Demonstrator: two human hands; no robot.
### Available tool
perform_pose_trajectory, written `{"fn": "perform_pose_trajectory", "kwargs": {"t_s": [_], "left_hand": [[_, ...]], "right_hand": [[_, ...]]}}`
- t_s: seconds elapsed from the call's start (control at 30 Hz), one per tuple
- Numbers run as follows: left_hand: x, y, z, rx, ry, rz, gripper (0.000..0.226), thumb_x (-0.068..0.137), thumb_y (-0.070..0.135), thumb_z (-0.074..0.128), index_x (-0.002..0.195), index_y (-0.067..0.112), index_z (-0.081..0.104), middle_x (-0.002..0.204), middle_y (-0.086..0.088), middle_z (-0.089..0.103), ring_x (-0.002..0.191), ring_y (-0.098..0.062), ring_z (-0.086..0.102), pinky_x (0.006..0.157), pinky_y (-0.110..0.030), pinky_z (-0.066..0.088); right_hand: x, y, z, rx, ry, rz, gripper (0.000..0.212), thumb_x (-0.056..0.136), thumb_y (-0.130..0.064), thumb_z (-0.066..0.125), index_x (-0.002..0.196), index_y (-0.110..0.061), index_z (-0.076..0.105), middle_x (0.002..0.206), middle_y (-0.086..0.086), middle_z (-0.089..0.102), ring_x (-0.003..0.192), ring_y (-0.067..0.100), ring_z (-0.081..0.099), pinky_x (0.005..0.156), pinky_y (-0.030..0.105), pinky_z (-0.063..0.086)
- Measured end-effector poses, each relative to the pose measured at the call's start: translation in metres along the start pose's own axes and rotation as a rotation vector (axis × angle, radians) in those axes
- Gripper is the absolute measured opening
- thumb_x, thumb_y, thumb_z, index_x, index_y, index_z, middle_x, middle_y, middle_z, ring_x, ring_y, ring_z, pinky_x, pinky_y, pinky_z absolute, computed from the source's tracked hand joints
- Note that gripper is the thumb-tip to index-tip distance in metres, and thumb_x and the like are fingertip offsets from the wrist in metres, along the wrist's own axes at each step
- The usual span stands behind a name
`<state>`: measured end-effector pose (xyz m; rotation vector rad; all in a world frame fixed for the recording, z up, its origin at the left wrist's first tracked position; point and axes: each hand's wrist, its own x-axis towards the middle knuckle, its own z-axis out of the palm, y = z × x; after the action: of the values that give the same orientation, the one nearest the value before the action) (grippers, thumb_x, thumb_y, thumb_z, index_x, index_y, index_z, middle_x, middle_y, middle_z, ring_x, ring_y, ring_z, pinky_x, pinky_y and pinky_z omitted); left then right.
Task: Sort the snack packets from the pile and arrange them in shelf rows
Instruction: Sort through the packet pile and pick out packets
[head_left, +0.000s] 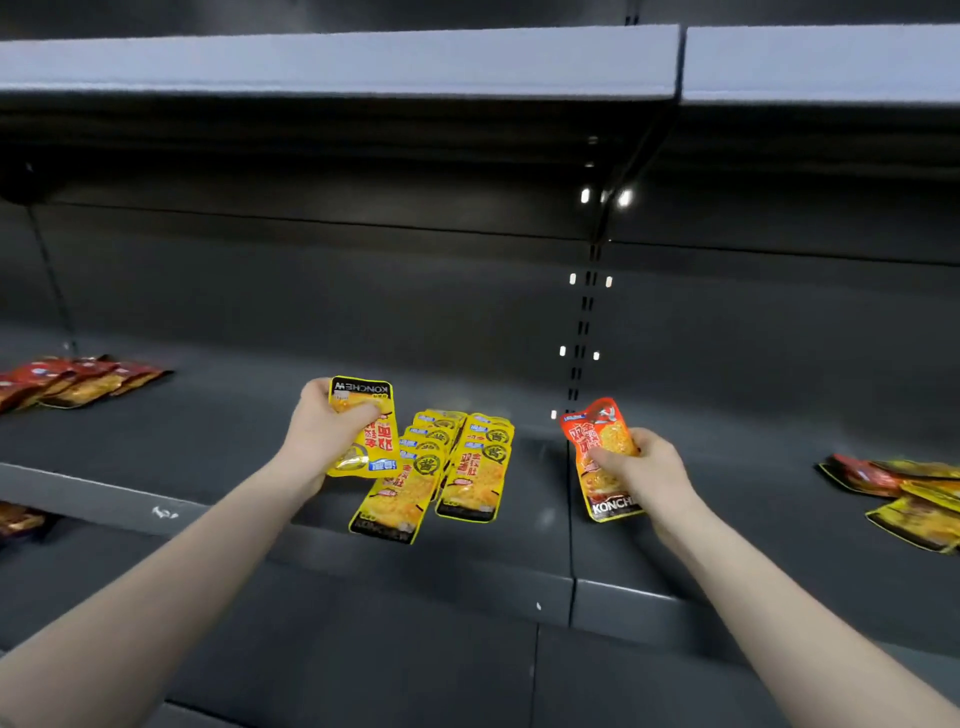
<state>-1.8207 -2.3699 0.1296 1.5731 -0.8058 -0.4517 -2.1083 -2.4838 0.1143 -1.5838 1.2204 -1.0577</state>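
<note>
Left hand: while the yellow packet (363, 431) is gripped upside down by the left hand (322, 431), it is held above the shelf (218, 447).
Right hand: the red packet (597, 457) is pinched in curled fingers (613, 460) of the right hand (649, 478).
Rows: two yellow rows (447, 467) are laid between the hands.

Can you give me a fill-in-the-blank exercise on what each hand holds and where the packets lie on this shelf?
1. The left hand holds a ____ packet with its print upside down.
2. The right hand holds a ____ packet.
3. Between the hands, the yellow packets lie in ____ overlapping rows.
4. The unsorted pile lies at the far ____.

Missing words: yellow; red; two; right
</note>
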Motion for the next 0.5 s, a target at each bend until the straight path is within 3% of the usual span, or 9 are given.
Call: {"fn": "perform_pose_trajectory", "kwargs": {"t_s": [0.2, 0.33, 0.4, 0.43, 0.5], "left_hand": [[0.016, -0.019, -0.008, -0.025, -0.022, -0.012, 0.033, 0.078, 0.01, 0.074, 0.107, 0.003, 0.061, 0.096, -0.016, 0.07, 0.077, -0.027, 0.068, 0.072, -0.039, 0.055], [0.016, -0.013, 0.01, 0.035, -0.126, 0.068, 0.029, 0.078, 0.015, 0.076, 0.098, 0.019, 0.056, 0.101, -0.004, 0.068, 0.087, -0.02, 0.067, 0.075, -0.034, 0.053], [0.015, -0.007, 0.021, 0.062, -0.216, 0.131, 0.029, 0.081, 0.019, 0.074, 0.098, 0.027, 0.053, 0.107, 0.001, 0.064, 0.093, -0.019, 0.065, 0.082, -0.038, 0.054], [0.014, -0.004, 0.026, 0.074, -0.257, 0.159, 0.028, 0.083, 0.022, 0.071, 0.103, 0.028, 0.052, 0.11, 0.002, 0.062, 0.091, -0.019, 0.064, 0.08, -0.039, 0.054], [0.014, 0.001, 0.035, 0.132, -0.329, 0.19, 0.03, 0.09, 0.026, 0.063, 0.115, 0.028, 0.046, 0.106, 0.003, 0.06, 0.073, -0.018, 0.056, 0.06, -0.03, 0.047]], "right_hand": [[0.013, -0.005, 0.026, -0.017, -0.015, -0.022, 0.013, 0.08, -0.011, 0.07, 0.087, -0.014, 0.06, 0.08, 0.003, 0.066, 0.072, 0.022, 0.064, 0.075, 0.034, 0.05], [0.02, 0.002, 0.023, 0.0, 0.001, -0.004, 0.014, 0.081, -0.011, 0.07, 0.091, -0.01, 0.061, 0.081, 0.005, 0.066, 0.071, 0.022, 0.063, 0.074, 0.032, 0.049], [0.023, 0.005, 0.016, 0.0, 0.012, 0.0, 0.014, 0.081, -0.011, 0.07, 0.093, -0.009, 0.061, 0.082, 0.006, 0.067, 0.072, 0.023, 0.063, 0.074, 0.032, 0.049], [0.025, 0.007, 0.012, -0.001, 0.02, 0.006, 0.015, 0.081, -0.011, 0.07, 0.094, -0.009, 0.062, 0.083, 0.007, 0.067, 0.073, 0.023, 0.064, 0.074, 0.032, 0.049], [0.027, 0.011, 0.004, 0.002, 0.036, 0.017, 0.016, 0.082, -0.011, 0.07, 0.095, -0.008, 0.062, 0.084, 0.007, 0.067, 0.074, 0.025, 0.064, 0.074, 0.033, 0.049]]}}
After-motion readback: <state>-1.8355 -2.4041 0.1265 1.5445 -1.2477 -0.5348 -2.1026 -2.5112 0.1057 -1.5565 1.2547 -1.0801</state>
